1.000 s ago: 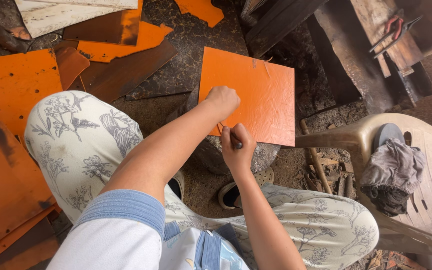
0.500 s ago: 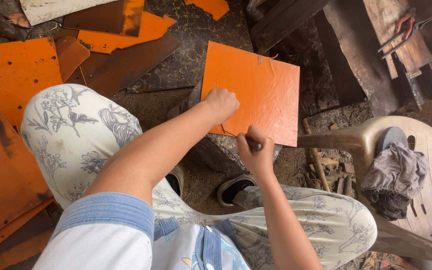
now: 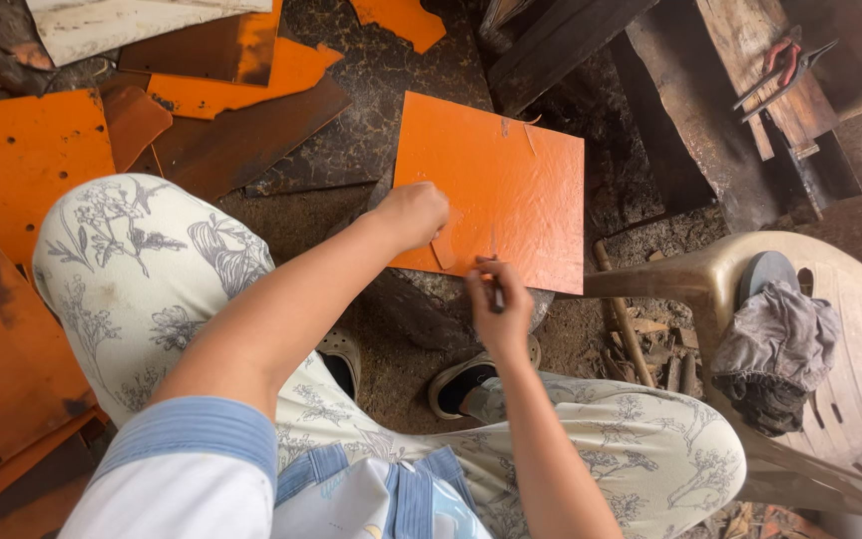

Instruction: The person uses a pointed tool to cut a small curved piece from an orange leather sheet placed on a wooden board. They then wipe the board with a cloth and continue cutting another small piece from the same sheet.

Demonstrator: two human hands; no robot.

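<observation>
An orange metal sheet (image 3: 511, 180) lies flat in front of me on a dark block. My left hand (image 3: 413, 214) presses a small orange template piece (image 3: 444, 247) against the sheet's near edge. My right hand (image 3: 499, 304) grips a thin dark marking tool (image 3: 497, 292) with its tip at the sheet's near edge, just right of the template. My knees in floral trousers flank the work, and both shoes show below it.
Orange and rusty sheet offcuts (image 3: 22, 160) cover the ground to the left and at the top. A beige plastic chair (image 3: 830, 379) with a grey rag (image 3: 775, 344) stands at the right. Red-handled pliers (image 3: 785, 65) lie on dark planks at the top right.
My right hand has slid to the right and a little nearer along the sheet's near edge with the tool. The left hand stays on the template.
</observation>
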